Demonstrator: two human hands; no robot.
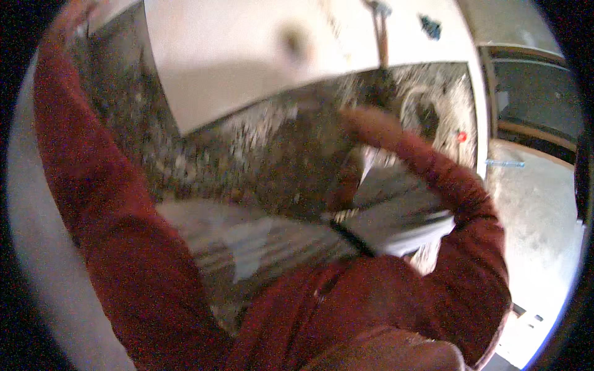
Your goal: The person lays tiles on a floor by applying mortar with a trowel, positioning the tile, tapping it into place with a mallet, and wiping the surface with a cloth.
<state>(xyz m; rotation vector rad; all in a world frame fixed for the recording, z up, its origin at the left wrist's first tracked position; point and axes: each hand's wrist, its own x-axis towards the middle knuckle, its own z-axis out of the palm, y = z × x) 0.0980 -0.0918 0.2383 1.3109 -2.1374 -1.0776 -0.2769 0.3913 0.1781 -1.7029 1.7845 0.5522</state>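
Observation:
Near the top left rim, my left hand (73,21) reaches beside a large cream board (216,43); its fingers are blurred, so I cannot tell what it holds. My right hand (365,123), smeared by motion, is over a rough, debris-strewn grey surface (235,148) below the board. Whether it grips anything is unclear. A hammer-like tool (382,37) with a metal head and brownish handle lies above it on the cream board. To its right sit a small dark teal object (430,26) and, lower, a red round piece (461,136).
A thin blue rod (504,163) is at the right, below a dark framed panel (535,99). A pale grey, stained surface (532,216) runs along the right side. My maroon-clad arms and torso fill much of the lower view.

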